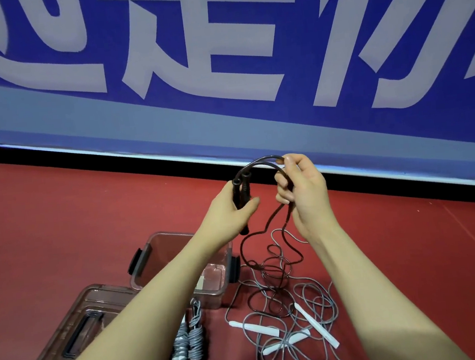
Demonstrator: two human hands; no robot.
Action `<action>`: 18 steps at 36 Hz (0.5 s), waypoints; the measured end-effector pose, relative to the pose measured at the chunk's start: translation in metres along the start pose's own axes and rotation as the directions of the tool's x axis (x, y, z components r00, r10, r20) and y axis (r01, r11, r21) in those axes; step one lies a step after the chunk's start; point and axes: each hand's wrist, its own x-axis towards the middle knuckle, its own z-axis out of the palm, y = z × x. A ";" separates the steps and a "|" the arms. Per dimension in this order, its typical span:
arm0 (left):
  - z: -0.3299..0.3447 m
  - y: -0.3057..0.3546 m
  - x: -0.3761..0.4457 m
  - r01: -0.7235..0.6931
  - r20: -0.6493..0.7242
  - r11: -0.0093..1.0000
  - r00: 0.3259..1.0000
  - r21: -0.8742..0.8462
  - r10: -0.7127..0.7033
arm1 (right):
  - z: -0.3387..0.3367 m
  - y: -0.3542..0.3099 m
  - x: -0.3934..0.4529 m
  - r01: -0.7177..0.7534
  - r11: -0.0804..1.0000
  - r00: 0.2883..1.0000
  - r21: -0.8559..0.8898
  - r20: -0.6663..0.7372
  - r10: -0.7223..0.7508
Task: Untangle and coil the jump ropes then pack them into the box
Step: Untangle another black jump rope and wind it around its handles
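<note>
left hand (233, 209) grips both black handles (240, 200) upright | right hand (301, 194) pinches black rope (260, 163) arching between | slack trails down-right to floor tangle (288, 299), probably snagged | box (175, 243) below-left

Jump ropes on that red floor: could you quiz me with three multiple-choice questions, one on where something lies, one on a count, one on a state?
1. Where does the bundle already wound in grey cord lie?
A. inside the box
B. on the red floor in front of the clear plastic box
C. in a hand

2. How many white rope handles lie on the floor?
A. one
B. two
C. four

3. What is the state of the clear plastic box?
A. open, lid beside it
B. latched shut
C. tipped over

Answers:
1 B, it rests on the floor between the flat clear lid and the loose grey cords.
2 C, four white handles show among the tangle.
3 A, the lid lies apart while the left hand grips the two black handles and the right hand pinches the black cord.
</note>
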 end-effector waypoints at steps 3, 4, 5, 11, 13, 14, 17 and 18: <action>0.002 0.001 0.001 0.015 -0.037 0.998 0.999 0.063 -0.012 | 0.001 0.000 0.000 -0.011 1.000 1.000 -0.019 -0.024 0.010; 0.002 0.002 0.001 0.020 -0.048 0.997 0.999 0.075 -0.016 | 0.000 0.000 0.000 -0.023 0.998 0.999 -0.056 -0.033 0.021; 0.001 0.002 0.001 0.017 -0.054 0.996 0.998 0.090 -0.012 | 0.000 0.000 -0.001 -0.037 0.994 0.999 -0.104 -0.041 0.033; -0.005 0.000 0.001 -0.060 -0.017 0.947 0.997 0.315 0.069 | -0.007 0.003 -0.001 -0.049 0.953 0.998 -0.299 0.023 0.058; -0.007 0.000 0.002 -0.065 -0.013 0.931 0.997 0.359 0.075 | -0.008 0.006 -0.001 -0.017 0.938 0.995 -0.347 0.082 0.049; -0.008 0.000 0.002 -0.072 -0.010 0.922 0.997 0.379 0.082 | -0.008 0.006 0.000 -0.002 0.933 0.993 -0.360 0.107 0.043; -0.012 0.003 0.001 -0.102 0.003 0.882 0.994 0.460 0.113 | -0.008 0.007 -0.001 -0.006 0.938 0.993 -0.347 0.112 0.048; -0.012 0.004 0.001 -0.109 0.008 0.864 0.993 0.491 0.120 | -0.008 0.007 0.000 -0.009 0.938 0.994 -0.347 0.100 0.047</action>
